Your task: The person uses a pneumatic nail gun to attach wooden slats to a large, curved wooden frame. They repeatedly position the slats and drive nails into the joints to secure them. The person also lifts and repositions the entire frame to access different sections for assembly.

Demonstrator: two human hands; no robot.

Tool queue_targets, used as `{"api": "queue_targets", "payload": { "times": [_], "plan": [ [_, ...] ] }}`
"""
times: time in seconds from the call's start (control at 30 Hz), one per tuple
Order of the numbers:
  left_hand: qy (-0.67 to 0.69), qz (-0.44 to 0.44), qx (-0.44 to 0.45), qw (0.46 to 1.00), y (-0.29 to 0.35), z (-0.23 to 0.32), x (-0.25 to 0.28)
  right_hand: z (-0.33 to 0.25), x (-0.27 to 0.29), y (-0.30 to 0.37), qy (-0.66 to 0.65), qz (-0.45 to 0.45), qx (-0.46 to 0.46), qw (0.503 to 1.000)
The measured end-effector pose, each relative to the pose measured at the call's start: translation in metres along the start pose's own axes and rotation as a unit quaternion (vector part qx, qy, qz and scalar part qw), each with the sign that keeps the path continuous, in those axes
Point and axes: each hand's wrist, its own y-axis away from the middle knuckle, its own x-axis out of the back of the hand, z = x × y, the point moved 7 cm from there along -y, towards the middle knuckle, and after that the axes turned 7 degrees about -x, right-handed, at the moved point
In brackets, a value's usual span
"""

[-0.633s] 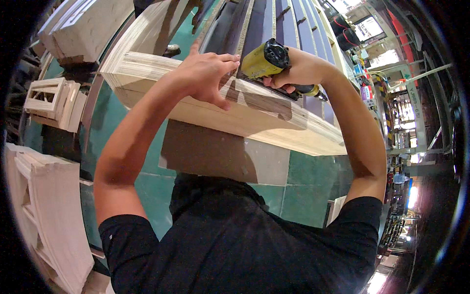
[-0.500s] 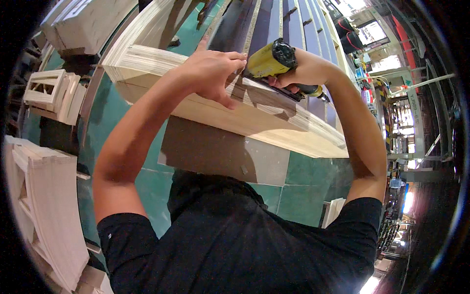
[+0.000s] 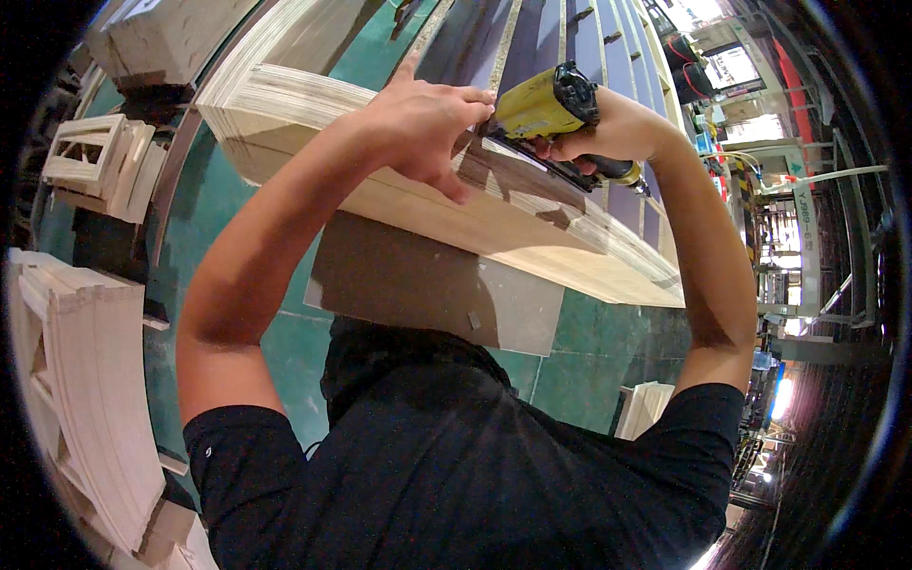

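Floor: green surface [image 3: 594, 347], with straight seams; brown board [image 3: 394, 280] lies flat on it, between the person's black shirt [image 3: 456, 465] and the work.
Side stock, left: small pile of pale wooden frames [image 3: 85, 157]; larger pale wooden stack [image 3: 104, 370] nearer the person.
Side equipment, right: pale hose [image 3: 841, 174] runs across metal framework; finer detail toward the rim is too dark to tell.
Workpiece: layered pale wooden assembly [image 3: 532, 242] spans the front of the person, its near face slanting down to the right; purple-grey panels [image 3: 537, 38] run away beyond its upper edge, light strips between them.
Left hand: the left hand [image 3: 418, 123] is over the upper edge of the assembly, fingers spread, thumb apart and pointing down the near side; nothing is gripped; firmness of contact cannot be told.
Right hand: the right hand [image 3: 622, 128] is wrapped round the handle of the nail gun.
Tool: yellow-and-black nail gun [image 3: 541, 104] lies tilted above the upper edge, front end just beside the left fingertips; whether its nose touches wood cannot be told.
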Motion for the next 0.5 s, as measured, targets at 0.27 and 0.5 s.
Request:
{"api": "queue_targets", "payload": {
  "times": [0.27, 0.5],
  "plan": [
    [0.001, -0.011, 0.006, 1.0, -0.003, 0.002, 0.0, 0.0, -0.001, 0.0, 0.003, 0.001, 0.026, 1.0],
    [0.017, -0.011, 0.014, 1.0, -0.001, 0.003, 0.002, 0.011, 0.0, -0.006, 0.006, -0.017, 0.0, 1.0]
  ]
}}
